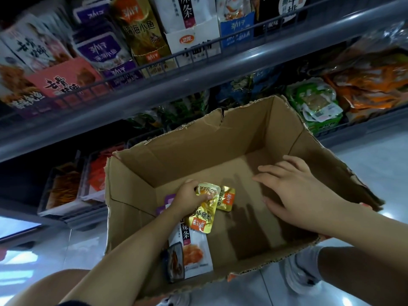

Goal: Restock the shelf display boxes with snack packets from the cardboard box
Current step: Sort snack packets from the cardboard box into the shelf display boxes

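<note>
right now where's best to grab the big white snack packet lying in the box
Take the flat white snack packet by its near short edge, coming from above on the person's side. It lies flat on the brown cardboard box floor, its far end covered by the gold foil packets the left hand holds.

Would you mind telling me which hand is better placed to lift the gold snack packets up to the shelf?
The left hand: it already grips gold foil snack packets inside the brown cardboard box. The right hand is open and empty, hovering over the box's bare floor.
</note>
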